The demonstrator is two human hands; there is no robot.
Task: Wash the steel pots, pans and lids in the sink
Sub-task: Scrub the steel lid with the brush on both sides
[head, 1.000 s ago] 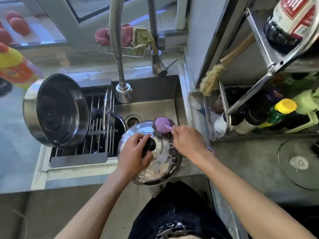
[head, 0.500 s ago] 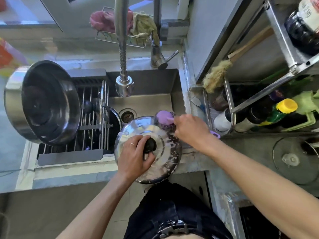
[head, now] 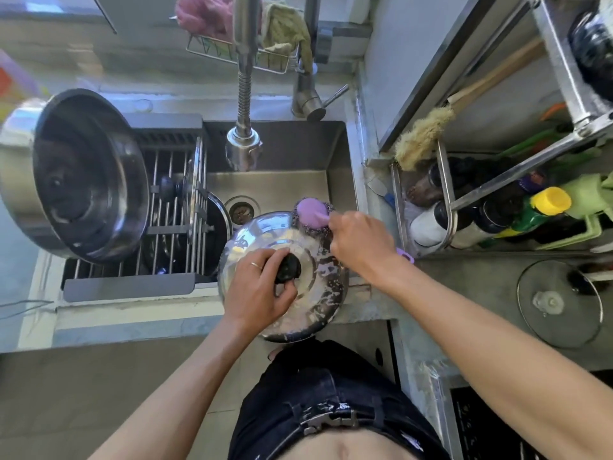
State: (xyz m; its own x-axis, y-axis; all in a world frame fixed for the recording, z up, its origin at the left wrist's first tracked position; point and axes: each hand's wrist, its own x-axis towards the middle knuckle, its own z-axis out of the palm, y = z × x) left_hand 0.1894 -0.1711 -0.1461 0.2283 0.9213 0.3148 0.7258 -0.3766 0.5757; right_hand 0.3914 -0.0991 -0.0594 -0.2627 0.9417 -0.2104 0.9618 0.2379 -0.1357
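A round domed steel lid [head: 308,293] streaked with soapy foam sits tilted over the front edge of the steel sink [head: 282,180], directly under both hands. The left hand [head: 257,292] curls its fingers round the lid's black knob [head: 288,267]. The right hand [head: 360,242] grips the handle of a purple-capped steel-wool scrubber [head: 312,212], pressed on the lid's far rim. To the left, a large steel pot [head: 74,175] leans on its side over a dark wire drying rack [head: 172,207], where another lid stands on edge. The spring-necked tap [head: 244,94] hangs above the basin. On the grey table at right lies a glass lid [head: 560,302], with bottles on a metal shelf behind.
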